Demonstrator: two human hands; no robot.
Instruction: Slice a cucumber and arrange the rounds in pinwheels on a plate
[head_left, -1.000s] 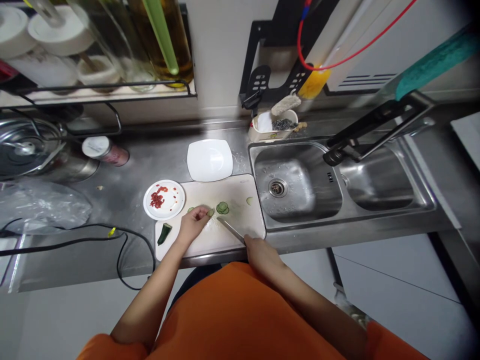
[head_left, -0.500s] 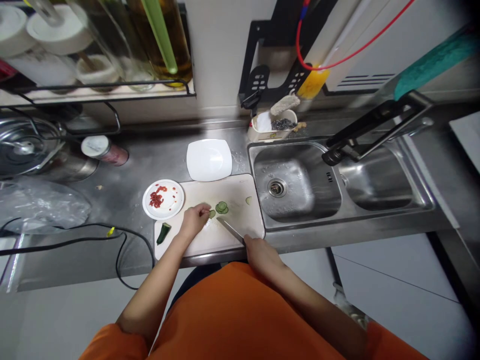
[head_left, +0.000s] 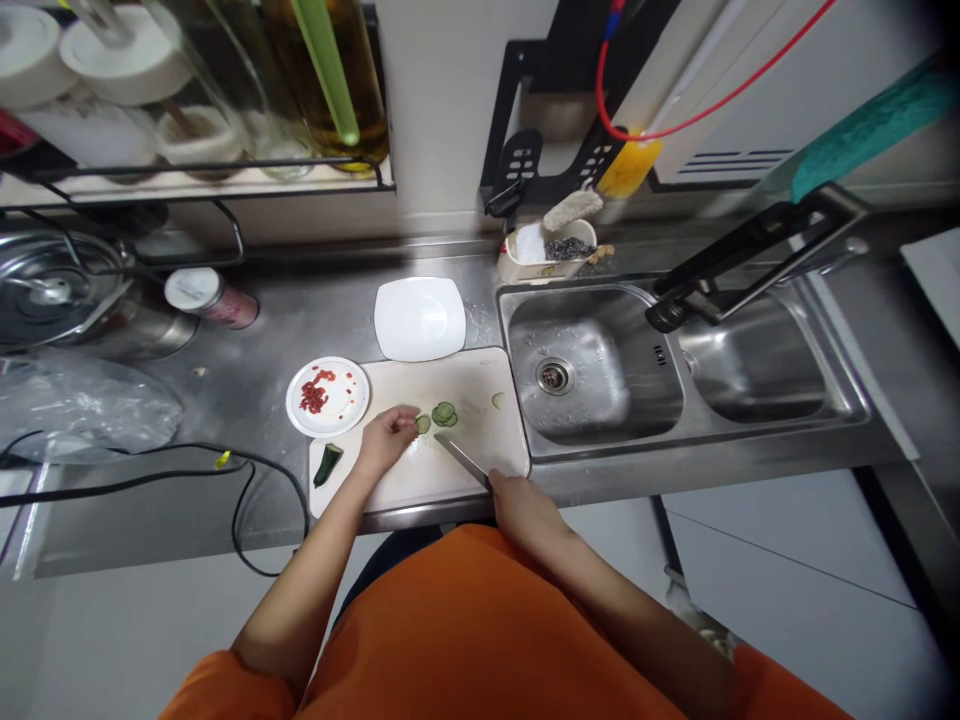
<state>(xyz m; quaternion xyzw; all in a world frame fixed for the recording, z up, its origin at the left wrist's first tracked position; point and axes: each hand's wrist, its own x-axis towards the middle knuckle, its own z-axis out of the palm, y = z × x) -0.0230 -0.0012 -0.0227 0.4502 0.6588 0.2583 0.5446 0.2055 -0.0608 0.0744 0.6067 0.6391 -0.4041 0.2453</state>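
My left hand (head_left: 388,438) is over the cutting board (head_left: 397,480), its fingers pinched at the edge of a thin cucumber slice (head_left: 423,424). Just right of that slice lies a small overlapping pile of cucumber slices (head_left: 444,414). My right hand (head_left: 523,508) is closed round the handle of a knife (head_left: 465,462), whose blade points up and left, its tip just below the slices. A dark green cucumber piece (head_left: 328,465) rests at the board's left end. One pale slice (head_left: 497,400) lies alone near the right end.
A white plate with chopped red bits (head_left: 360,405) overlaps the board's upper left corner. Behind the board is a square white dish (head_left: 420,320). The double sink (head_left: 600,440) adjoins on the right. Black cables (head_left: 259,465), a plastic bag (head_left: 90,410) and a lidded canister (head_left: 232,305) are left.
My left fingers have shifted very slightly left, and the cucumber slice at their tips shows a bit more of its face. My right hand and the knife stay in place.
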